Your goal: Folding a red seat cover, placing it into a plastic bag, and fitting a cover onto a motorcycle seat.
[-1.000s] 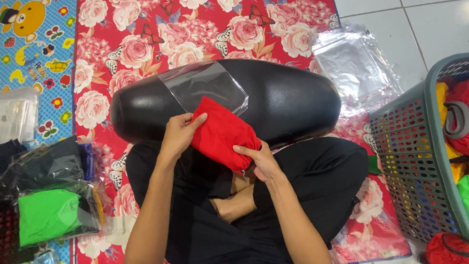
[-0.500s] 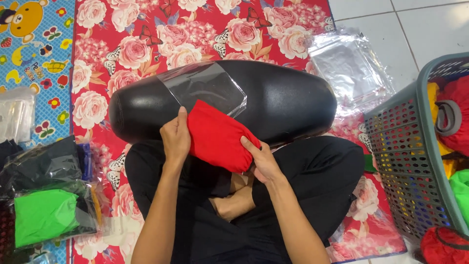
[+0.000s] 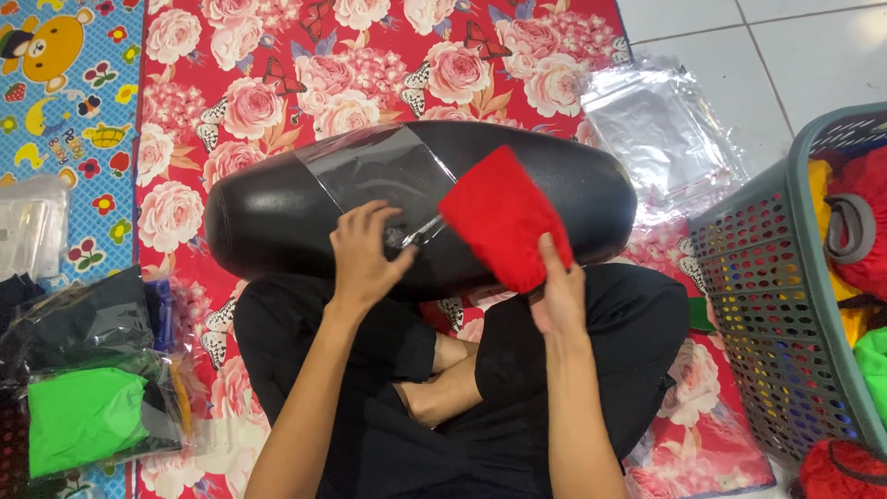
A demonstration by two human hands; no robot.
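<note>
With the right hand pinching the folded red cloth by its lower edge mid-frame and the left hand nipping the clear plastic bag on the black oblong cushion, the fold looks likely to sag open, or the slick bag to slip off.

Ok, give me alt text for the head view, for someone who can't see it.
A seated person's right hand holds a folded red cloth over a long black cushion, while the left hand pinches the edge of a clear plastic bag lying on it. Around them lie a red floral mat, bagged green and black garments and a grey laundry basket.
</note>
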